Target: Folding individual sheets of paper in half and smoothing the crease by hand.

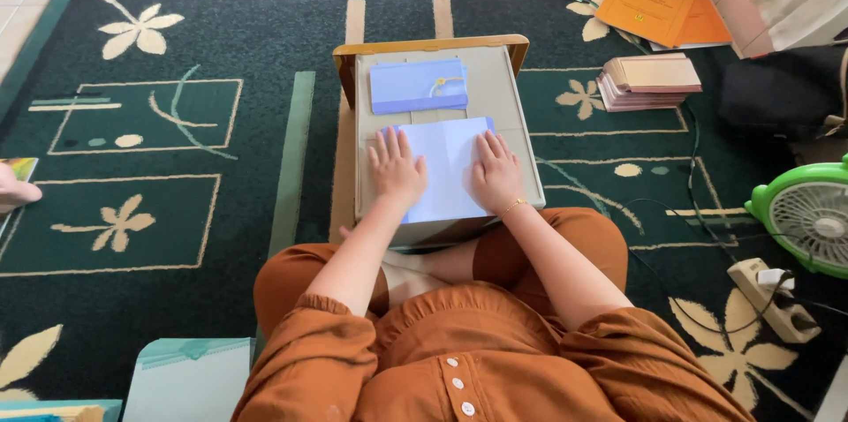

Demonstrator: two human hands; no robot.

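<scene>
A person in rust-orange clothes sits cross-legged on a dark green carpet patterned with cream flowers, a small low desk with a grey top and wooden frame drawn up over the knees. On the near half of it lies a pale blue sheet of paper, folded or doubled, its lower edge hanging just past the desk's front. The left hand lies flat on the sheet's left side, fingers spread and straight, gripping nothing; the right hand, with a thin gold bracelet at the wrist, presses down on the right side in the same way, palm down, fingers extended and closed on nothing. The paper looks thin, light and limp, likely to slide on the smooth top and to crease readily, so it is best held by flat pressure or pinched at an edge or corner. Farther back on the desk rests a finished-looking blue envelope with a string closure, apart from the sheet. To the right on the carpet sit a stack of tan and pink paper, orange folders, a green fan and a power strip.
</scene>
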